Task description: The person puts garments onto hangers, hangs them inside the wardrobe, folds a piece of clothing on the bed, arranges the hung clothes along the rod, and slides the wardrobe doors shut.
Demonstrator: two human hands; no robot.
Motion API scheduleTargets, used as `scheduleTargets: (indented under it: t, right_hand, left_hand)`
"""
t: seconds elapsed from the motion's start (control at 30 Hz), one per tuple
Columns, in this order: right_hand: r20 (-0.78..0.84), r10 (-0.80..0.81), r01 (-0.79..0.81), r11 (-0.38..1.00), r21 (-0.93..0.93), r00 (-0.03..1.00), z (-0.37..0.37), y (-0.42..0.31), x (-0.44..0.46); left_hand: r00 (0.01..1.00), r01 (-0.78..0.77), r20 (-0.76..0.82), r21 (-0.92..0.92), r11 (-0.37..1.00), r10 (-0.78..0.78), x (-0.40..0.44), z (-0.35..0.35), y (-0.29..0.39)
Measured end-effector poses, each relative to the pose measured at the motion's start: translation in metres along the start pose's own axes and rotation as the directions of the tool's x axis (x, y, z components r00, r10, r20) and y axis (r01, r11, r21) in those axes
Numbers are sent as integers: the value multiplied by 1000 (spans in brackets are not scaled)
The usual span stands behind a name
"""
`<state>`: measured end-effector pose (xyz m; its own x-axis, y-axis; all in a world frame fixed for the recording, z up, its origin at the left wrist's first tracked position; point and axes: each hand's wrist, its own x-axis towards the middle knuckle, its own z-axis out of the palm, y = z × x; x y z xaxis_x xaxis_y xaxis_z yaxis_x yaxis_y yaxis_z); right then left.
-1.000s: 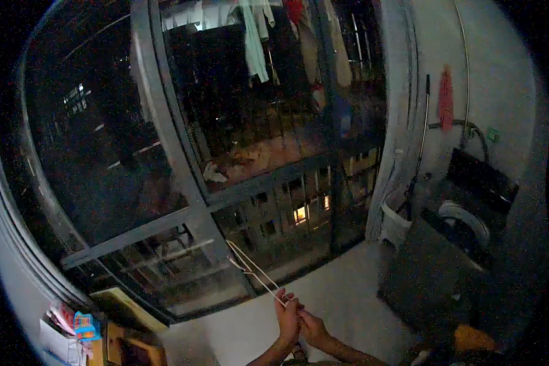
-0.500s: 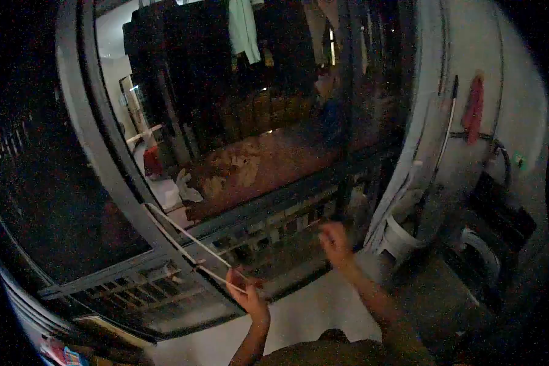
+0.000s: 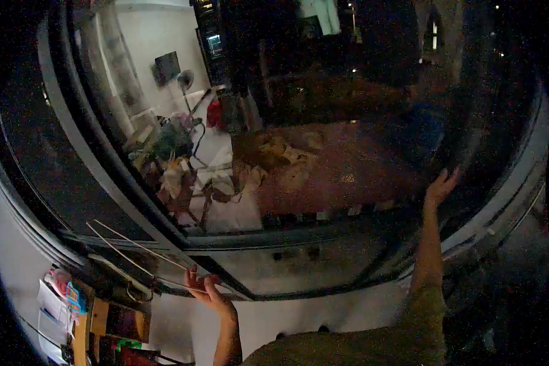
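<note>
At lower left of the frame, the person's left hand (image 3: 207, 288) grips a thin wire clothes hanger (image 3: 141, 246), its long loop slanting up-left. At right, the right hand (image 3: 442, 186) is raised, fingers parted, by the glass door (image 3: 299, 239); whether they touch is unclear.

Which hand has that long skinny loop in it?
The left hand, lower down, holds the thin pale loop; the right hand, raised higher, shows nothing in it.

Lt-colored thin hanger (image 3: 139, 244), tilted, in L hand (image 3: 212, 295)
</note>
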<state>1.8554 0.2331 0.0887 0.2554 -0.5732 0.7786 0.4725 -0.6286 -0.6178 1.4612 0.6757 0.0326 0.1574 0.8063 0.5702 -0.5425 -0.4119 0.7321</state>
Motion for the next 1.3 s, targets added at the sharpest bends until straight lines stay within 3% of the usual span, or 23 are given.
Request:
scheduleTargets:
  t: [0.03,0.13,0.17,0.2,0.23,0.33,0.53,0.57,0.6,0.63,0.67,0.77,0.87,0.97,1.03,1.1,1.17,1.27,1.3]
  right_hand:
    - [-67,-74,72,997,-33,995,-10,22,1]
    - [-6,86,-85,995,50,996,-15,10,52]
    - [0,61,-61,998,14,998,-15,7,65]
    - [9,22,-22,1000,0,1000,32,-28,46]
    - [15,-29,30,999,-40,999,3,-96,16]
    - [5,73,-72,996,-54,997,13,-77,33]
    - [27,-15,25,902,-431,1000,-20,-18,77]
    - [32,-338,320,850,-419,941,-24,-1,98]
    - [26,-622,582,715,-386,782,-31,14,113]
    - [18,-841,777,492,-393,541,-38,29,127]
    - [71,-860,796,433,-423,505,-57,45,141]
    - [191,-678,661,548,-512,710,-124,69,147]
    - [240,-539,569,607,-555,808,-165,81,160]
    - [282,-457,530,621,-578,843,-194,84,161]
    - [312,-405,510,642,-572,859,-206,77,155]
    - [323,-353,478,676,-560,878,-231,65,146]
    - [333,-306,445,724,-527,892,-269,46,131]
    - [420,-254,419,831,-367,871,-299,-29,66]
    - [477,-226,393,875,-285,850,-303,-60,42]
  left_hand:
    - [1000,12,-24,40,999,-11,-11,6,13]
    - [996,35,-87,122,992,-25,8,60,33]
    - [994,23,-105,153,988,-7,13,70,33]
    - [989,7,-146,177,984,19,57,62,-3]
    - [987,19,-159,165,986,7,85,-3,1]
    - [991,4,-132,172,985,19,88,2,-8]
    - [987,91,-143,97,991,-77,55,-15,-21]
    - [984,112,-149,121,986,-94,50,-16,-23]
    - [982,132,-155,145,981,-109,48,-19,-22]
    - [990,111,-107,185,977,-92,45,-23,-18]
    - [995,87,-61,224,971,-75,40,-27,-12]
    - [996,82,-45,100,992,-77,10,-55,2]
    - [986,165,-22,-18,986,-166,3,-31,25]
    - [938,341,70,-21,940,-339,-22,-23,37]
    - [890,401,270,-81,913,-367,-44,-19,31]
    - [784,374,527,21,927,-328,-73,-22,32]
    - [656,529,637,-7,848,-404,-96,-17,69]
    - [548,588,693,79,805,-468,-89,-37,100]
    - [579,572,663,84,816,-474,-79,-46,97]
